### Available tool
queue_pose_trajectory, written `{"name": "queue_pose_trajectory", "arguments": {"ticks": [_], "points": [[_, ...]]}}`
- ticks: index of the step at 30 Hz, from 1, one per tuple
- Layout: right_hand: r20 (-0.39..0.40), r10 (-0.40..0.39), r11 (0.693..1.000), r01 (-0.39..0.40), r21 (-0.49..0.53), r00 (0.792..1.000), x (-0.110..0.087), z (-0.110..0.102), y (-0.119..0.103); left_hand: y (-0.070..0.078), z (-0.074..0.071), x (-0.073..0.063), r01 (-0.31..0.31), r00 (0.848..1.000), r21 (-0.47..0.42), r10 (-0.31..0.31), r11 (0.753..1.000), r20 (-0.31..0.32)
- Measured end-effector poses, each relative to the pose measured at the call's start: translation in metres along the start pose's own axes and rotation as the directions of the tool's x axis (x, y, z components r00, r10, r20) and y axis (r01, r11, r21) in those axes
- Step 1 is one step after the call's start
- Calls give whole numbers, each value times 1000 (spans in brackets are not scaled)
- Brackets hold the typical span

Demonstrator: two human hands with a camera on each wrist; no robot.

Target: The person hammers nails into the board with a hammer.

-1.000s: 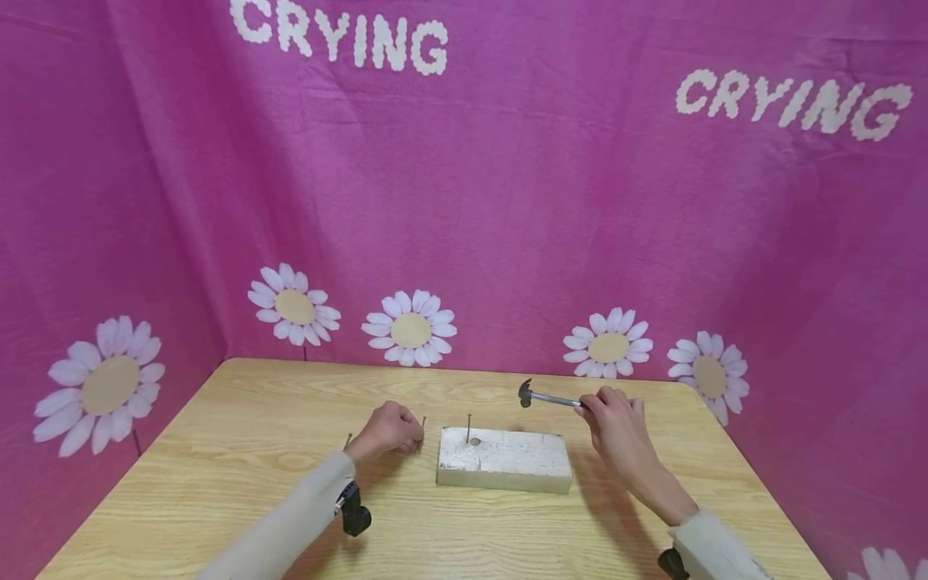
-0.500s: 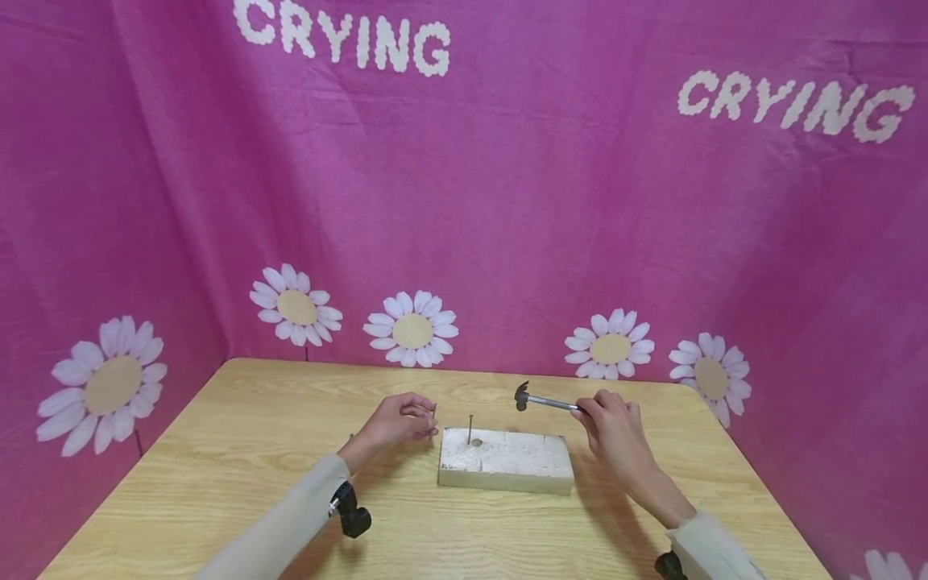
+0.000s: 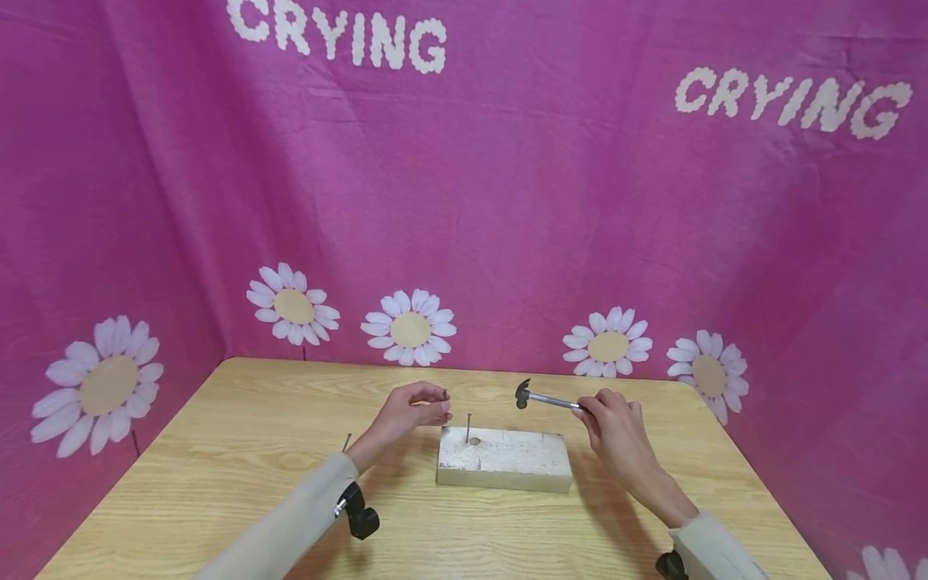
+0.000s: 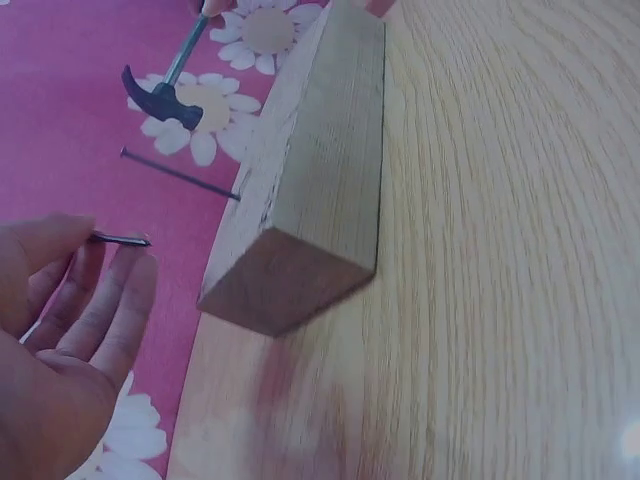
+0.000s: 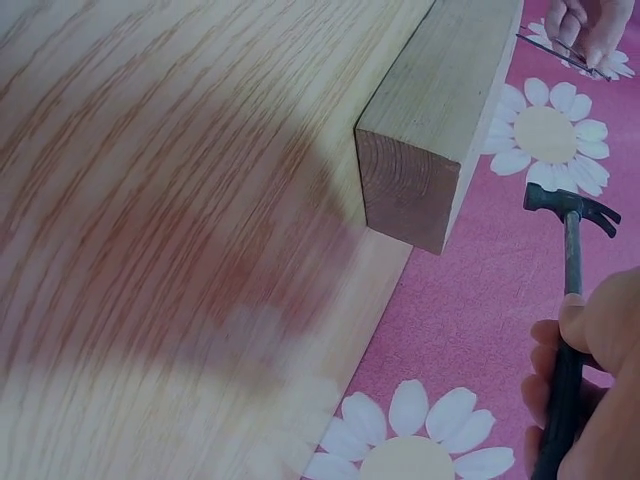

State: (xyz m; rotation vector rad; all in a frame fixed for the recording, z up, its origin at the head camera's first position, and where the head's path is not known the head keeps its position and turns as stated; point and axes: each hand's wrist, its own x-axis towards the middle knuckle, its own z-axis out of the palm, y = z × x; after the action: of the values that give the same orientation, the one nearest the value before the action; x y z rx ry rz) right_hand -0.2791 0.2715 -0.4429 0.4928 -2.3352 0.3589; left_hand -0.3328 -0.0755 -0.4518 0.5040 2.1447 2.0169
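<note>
My left hand (image 3: pixel 408 415) pinches a nail (image 4: pixel 122 239) between thumb and fingers, just off the left end of a wooden block (image 3: pixel 507 459). Another nail (image 3: pixel 468 428) stands upright in the block's top, near its left end and beside a dark knot. My right hand (image 3: pixel 619 431) grips a claw hammer (image 3: pixel 547 399) by its dark handle. The hammer's head is held above and behind the block, apart from the standing nail. In the right wrist view the fingers (image 5: pixel 545 385) wrap round the handle.
A further nail (image 3: pixel 346 442) shows behind the left wrist, partly hidden by the arm. The wood-grain table (image 3: pixel 507 532) bears the block. A pink cloth (image 3: pixel 507 201) with printed daisies hangs behind the table and at its sides.
My left hand has lifted a nail from left of the block and moved right and up, close to the block's left end. The right hand and hammer have barely shifted.
</note>
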Motion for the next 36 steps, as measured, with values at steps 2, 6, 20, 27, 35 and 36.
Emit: {"name": "queue_pose_trajectory", "arguments": {"ticks": [2, 6, 20, 27, 35, 36], "points": [[9, 10, 1000, -10, 0, 1000, 0, -1, 0, 3, 4, 0, -11, 1000, -4, 11, 1000, -7], [10, 16, 1000, -16, -2, 1000, 0, -1, -1, 8, 16, 0, -33, 999, 2, 33, 999, -14], [17, 48, 999, -48, 12, 999, -1, -3, 0, 14, 52, 9, -153, 988, 86, 152, 984, 14], [23, 56, 998, -56, 15, 998, -2, -2, 1, 9, 67, 5, -189, 982, 147, 189, 971, 18], [5, 62, 998, -62, 22, 998, -5, -1, 5, 5, 90, -1, -365, 930, 244, 365, 899, 44], [6, 64, 998, -64, 22, 998, -5, -1, 5, 2, 92, -2, -370, 928, 248, 370, 896, 45]]}}
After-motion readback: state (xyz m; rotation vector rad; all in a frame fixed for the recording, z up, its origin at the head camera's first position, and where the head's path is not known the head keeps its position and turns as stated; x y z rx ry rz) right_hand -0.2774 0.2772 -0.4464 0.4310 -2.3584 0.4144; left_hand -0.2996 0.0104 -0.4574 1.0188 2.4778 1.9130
